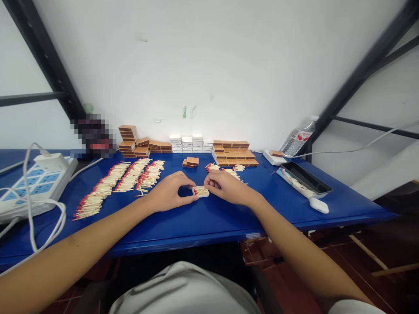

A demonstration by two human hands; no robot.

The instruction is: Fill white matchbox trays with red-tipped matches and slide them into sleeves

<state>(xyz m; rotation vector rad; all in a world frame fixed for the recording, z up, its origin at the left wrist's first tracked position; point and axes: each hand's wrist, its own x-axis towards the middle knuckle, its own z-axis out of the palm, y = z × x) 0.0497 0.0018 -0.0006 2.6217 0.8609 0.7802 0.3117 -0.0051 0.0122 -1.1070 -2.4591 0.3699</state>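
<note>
A small white matchbox tray (pixel 203 196) lies near the middle of the blue table, with red-tipped matches (pixel 200 190) inside. My left hand (pixel 170 192) grips the tray's left end between thumb and fingers. At the tray's right end, my right hand (pixel 225 186) has its fingers pinched together; whatever is between them is hidden. Loose matches (pixel 233 173) lie just behind my right hand, partly covered by it. Three long rows of matches (pixel 104 187) spread out to the left. Beyond the tray sit a few closed brown matchboxes (pixel 192 161).
Along the wall stand brown matchbox stacks (pixel 127 141), white trays (pixel 186 144) and stepped rows of brown boxes (pixel 234 155). A power strip (pixel 39 183) with looping cables occupies the left. To the right are a bottle (pixel 298 137), a black tray (pixel 306 178) and a white-and-blue tube-like item (pixel 294 183).
</note>
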